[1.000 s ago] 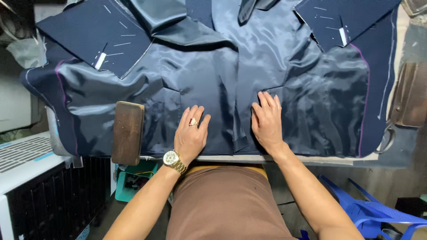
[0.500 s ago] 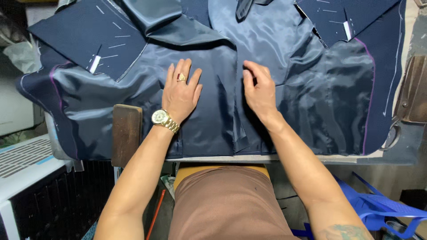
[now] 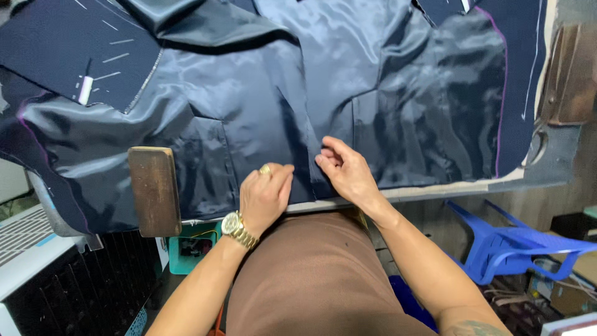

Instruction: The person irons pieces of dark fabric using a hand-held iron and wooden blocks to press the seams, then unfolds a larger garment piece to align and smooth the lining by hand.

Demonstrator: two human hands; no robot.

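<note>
A brown wooden block (image 3: 154, 190) lies left; a blue plastic chair (image 3: 519, 244) stands right.

navy jacket (image 3: 373, 93) cut off at top edge, left hand (image 3: 264, 196) fingertips curled under

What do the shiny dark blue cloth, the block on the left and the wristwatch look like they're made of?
The dark blue cloth under both hands looks like satin-type lining, smooth and glossy, judging by its bright sheen and soft wrinkles. The block looks like worn, dull brown wood, with faint grain and rounded corners. The wristwatch on the left hand appears gold-coloured polished metal, though plating cannot be ruled out.
</note>
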